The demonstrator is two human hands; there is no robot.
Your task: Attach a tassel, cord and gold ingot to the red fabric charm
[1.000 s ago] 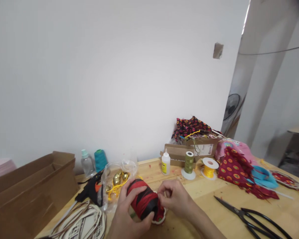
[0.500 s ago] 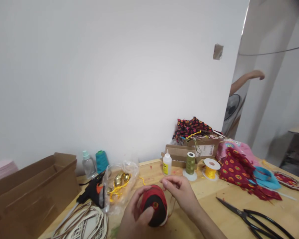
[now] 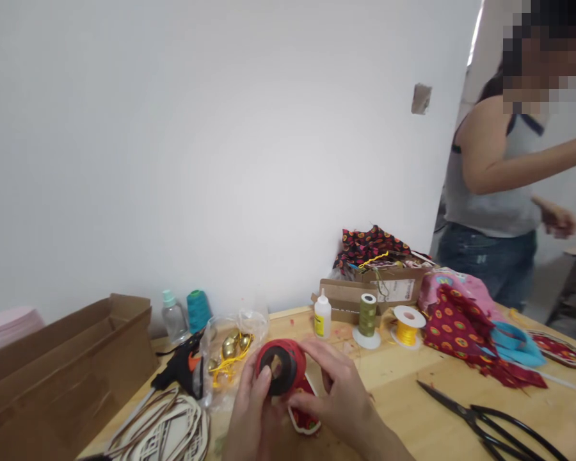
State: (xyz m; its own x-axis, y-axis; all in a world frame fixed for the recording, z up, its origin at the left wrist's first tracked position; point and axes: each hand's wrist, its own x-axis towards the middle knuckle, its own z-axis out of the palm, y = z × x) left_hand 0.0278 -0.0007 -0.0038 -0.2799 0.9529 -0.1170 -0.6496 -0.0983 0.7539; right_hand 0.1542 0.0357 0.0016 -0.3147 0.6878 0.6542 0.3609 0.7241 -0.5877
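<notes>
Both my hands hold a red and black fabric-wrapped roll (image 3: 279, 366) just above the wooden table (image 3: 413, 397), its dark hollow end turned toward me. My left hand (image 3: 252, 416) grips it from below and the left, thumb on the rim. My right hand (image 3: 338, 400) wraps it from the right, fingers curled over the top. A small red patterned piece with a white edge (image 3: 304, 419) lies under the roll, between my hands.
A clear bag of gold bells (image 3: 230, 349), a black glue gun (image 3: 180, 370) and wooden cutouts (image 3: 166, 429) lie left, beside a cardboard box (image 3: 62, 365). Glue bottle (image 3: 322, 315), thread spools (image 3: 366, 317), fabric (image 3: 461, 326) and black scissors (image 3: 484, 419) sit right. Another person (image 3: 504, 186) stands at far right.
I turned the roll so its hollow end faces me, and my right hand closed round it. A person walked into view at far right.
</notes>
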